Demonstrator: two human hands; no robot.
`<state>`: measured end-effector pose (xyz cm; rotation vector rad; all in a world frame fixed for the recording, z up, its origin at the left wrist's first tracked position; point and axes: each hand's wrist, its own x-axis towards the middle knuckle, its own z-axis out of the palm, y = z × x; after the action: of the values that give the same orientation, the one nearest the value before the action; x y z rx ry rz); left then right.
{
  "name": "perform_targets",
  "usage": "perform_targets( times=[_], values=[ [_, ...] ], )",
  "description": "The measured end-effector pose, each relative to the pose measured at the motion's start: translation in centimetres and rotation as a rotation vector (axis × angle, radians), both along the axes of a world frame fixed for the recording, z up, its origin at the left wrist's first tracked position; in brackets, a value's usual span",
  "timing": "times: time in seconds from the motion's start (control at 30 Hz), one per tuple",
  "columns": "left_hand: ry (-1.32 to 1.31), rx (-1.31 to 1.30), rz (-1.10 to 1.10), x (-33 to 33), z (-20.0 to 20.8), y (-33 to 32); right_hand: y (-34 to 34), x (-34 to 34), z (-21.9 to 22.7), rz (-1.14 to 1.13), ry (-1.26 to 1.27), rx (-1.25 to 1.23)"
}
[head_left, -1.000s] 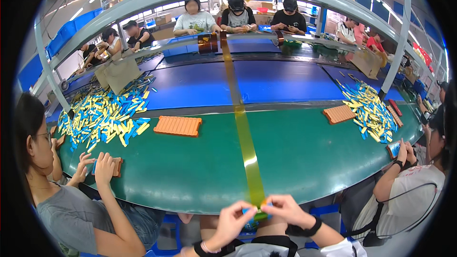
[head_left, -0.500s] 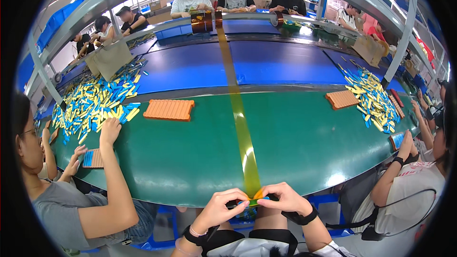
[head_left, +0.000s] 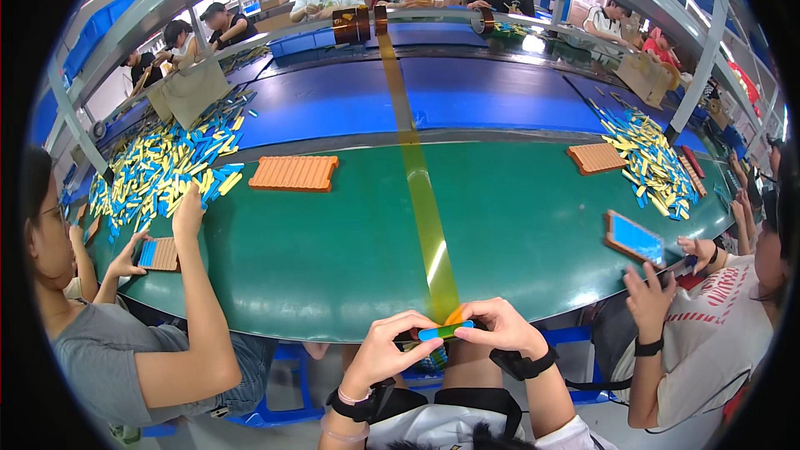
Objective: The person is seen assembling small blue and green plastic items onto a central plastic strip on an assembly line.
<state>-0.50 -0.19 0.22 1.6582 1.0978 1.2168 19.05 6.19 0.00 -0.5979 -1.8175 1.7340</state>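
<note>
At the near table edge my left hand (head_left: 385, 350) pinches the left end of a small, flat blue bar (head_left: 430, 334) between thumb and fingers. My right hand (head_left: 502, 329) grips its other end, with an orange fold of tape (head_left: 455, 316) at the fingertips. The bar's middle looks green where tape seems to lie over it. A long, see-through amber tape strip (head_left: 423, 229) runs down the table from the far side to my hands. Below them, partly hidden, is a striped blue and yellowish thing (head_left: 433, 357).
Ridged orange trays (head_left: 293, 173) (head_left: 597, 158) lie on the green table (head_left: 333, 258). Heaps of blue and yellow pieces (head_left: 167, 171) (head_left: 658, 171) stand both sides. A dark amber tape roll (head_left: 351, 25) hangs on the far bar. Co-workers (head_left: 142, 358) (head_left: 700, 325) sit left and right.
The blue bar has tilted, so its left end and more of its face show. At right, a co-worker's blue-filled tray has moved further onto the table, and that person's hands have spread apart.
</note>
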Motion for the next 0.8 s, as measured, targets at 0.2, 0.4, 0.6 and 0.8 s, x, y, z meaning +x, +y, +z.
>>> perform_targets(
  times=[0.2,0.4,0.6,0.8],
  values=[
    [0.017,0.022,0.016,0.2,0.2,0.0,-0.2,-0.2,0.6,0.005,0.017,-0.021],
    [0.014,0.017,0.03,0.2,0.1,0.1,-0.1,-0.2,0.1,-0.008,0.01,-0.003],
    [0.002,0.041,0.062,0.0,-0.3,0.1,-1.2,-1.7,0.0,-0.155,-0.076,0.046],
    [-0.009,0.016,0.069,-0.3,-0.3,-0.1,-1.3,-2.1,0.7,-0.225,-0.118,0.148]
  ],
)
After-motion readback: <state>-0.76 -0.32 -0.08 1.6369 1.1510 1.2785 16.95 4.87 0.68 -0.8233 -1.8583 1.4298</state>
